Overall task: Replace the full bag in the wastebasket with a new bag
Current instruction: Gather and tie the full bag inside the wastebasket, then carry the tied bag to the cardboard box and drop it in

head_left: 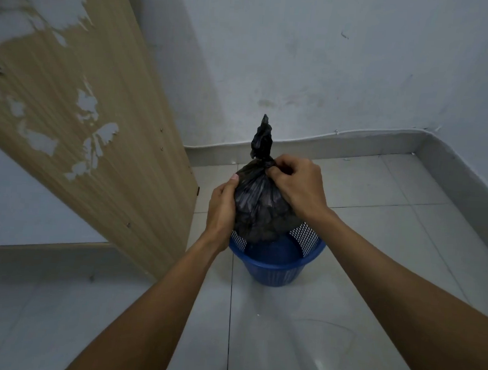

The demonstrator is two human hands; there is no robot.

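the bag (259,212), black and full, is seen standing upright in the blue basket (274,269) on the tiled floor (357,322), near the far corner of the room. its long axis runs straight up, from the belly at the basket's mouth to the twisted tail above the neck. the bag lies directly between the hands, so the lift is judged to go straight up along that axis. the left hand (221,209) is laid flat against the bag's left side, fingers closed together and curved round it. the right hand (296,184) is pinched on the knotted neck from the right, higher than the left and nearer the top.

the bag's bottom is hidden inside the basket, and whether it rests on the base or is already raised cannot be told. the right fingertips are tucked into the plastic, so the knot's tightness is unclear. no new bag is seen. a wooden panel (77,109) leans at the left.
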